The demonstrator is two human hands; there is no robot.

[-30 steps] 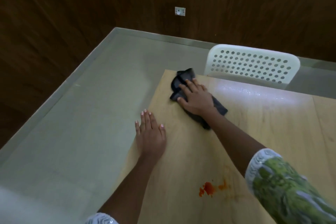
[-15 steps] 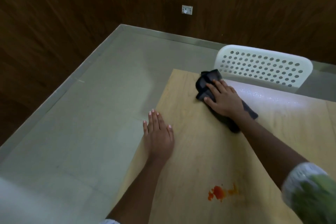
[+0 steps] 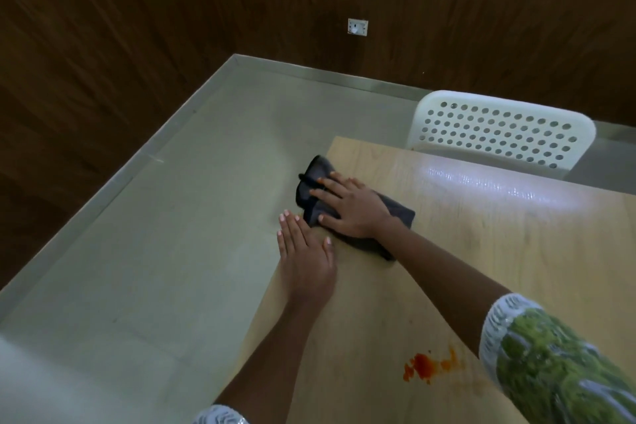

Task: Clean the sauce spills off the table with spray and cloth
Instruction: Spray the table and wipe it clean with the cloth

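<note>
The dark cloth (image 3: 358,206) is pressed flat near the bench's (image 3: 481,251) far left corner by the right hand (image 3: 351,208), fingers spread, one end overhanging the left edge; the left hand (image 3: 306,251) is laid flat, fingers together, on that left edge just beside the cloth. The red sauce spill (image 3: 428,364) is seen unwiped near the near edge, well apart from the cloth; a white perforated chair (image 3: 499,129) is tucked at the far edge.

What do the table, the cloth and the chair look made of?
Table: light wood or laminate, visible grain, glossy glare.
Cloth: dark grey soft fabric; it folds and creases under the right hand.
Chair: white, probably moulded plastic, with round holes.
</note>
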